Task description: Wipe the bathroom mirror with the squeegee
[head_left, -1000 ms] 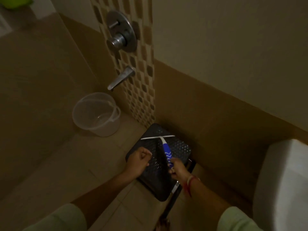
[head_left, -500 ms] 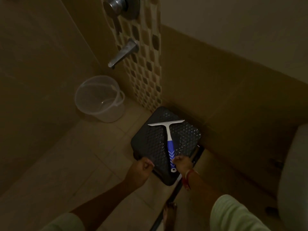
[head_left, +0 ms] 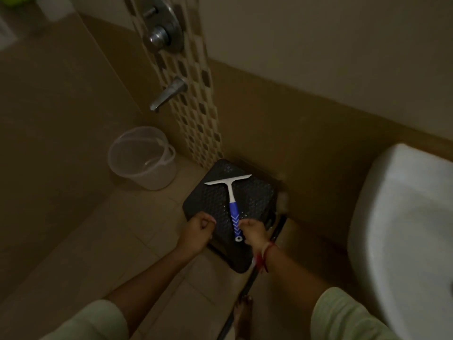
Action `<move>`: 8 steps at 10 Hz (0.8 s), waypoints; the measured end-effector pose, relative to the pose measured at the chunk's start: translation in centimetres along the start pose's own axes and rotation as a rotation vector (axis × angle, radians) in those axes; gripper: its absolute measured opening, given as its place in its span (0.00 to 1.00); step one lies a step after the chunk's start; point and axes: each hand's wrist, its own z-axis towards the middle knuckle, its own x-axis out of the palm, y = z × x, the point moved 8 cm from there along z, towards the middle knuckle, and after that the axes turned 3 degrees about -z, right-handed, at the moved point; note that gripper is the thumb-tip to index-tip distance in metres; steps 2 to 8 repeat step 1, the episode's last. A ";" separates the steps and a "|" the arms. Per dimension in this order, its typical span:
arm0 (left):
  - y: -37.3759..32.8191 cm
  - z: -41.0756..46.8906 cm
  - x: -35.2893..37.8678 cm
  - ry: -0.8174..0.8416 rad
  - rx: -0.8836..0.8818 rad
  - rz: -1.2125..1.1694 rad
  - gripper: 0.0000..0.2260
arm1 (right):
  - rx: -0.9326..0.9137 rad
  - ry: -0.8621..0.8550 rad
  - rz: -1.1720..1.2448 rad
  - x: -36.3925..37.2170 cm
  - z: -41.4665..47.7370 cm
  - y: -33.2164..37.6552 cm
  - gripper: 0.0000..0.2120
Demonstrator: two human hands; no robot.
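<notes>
Blue-handled white squeegee [head_left: 232,201] flat on black perforated plastic stool [head_left: 255,197] as before, right hand [head_left: 253,232] now beside handle, grip unclear, left hand [head_left: 197,231] fisted, dim, sink [head_left: 392,229] cropped.

Both forearms reach forward and down, bare below pale sleeves. The left hand [head_left: 199,228] is curled into a loose fist. The right hand [head_left: 253,231] is also curled, knuckles up, with a red thread around its wrist.
</notes>
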 end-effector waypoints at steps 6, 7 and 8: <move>-5.0 -3.7 -1.0 -0.138 0.071 -0.054 0.04 | -0.050 0.043 0.100 -0.5 -5.8 2.4 0.05; -5.0 -3.7 -1.0 -0.138 0.071 -0.054 0.04 | -0.050 0.043 0.100 -0.5 -5.8 2.4 0.05; -5.0 -3.7 -1.0 -0.138 0.071 -0.054 0.04 | -0.050 0.043 0.100 -0.5 -5.8 2.4 0.05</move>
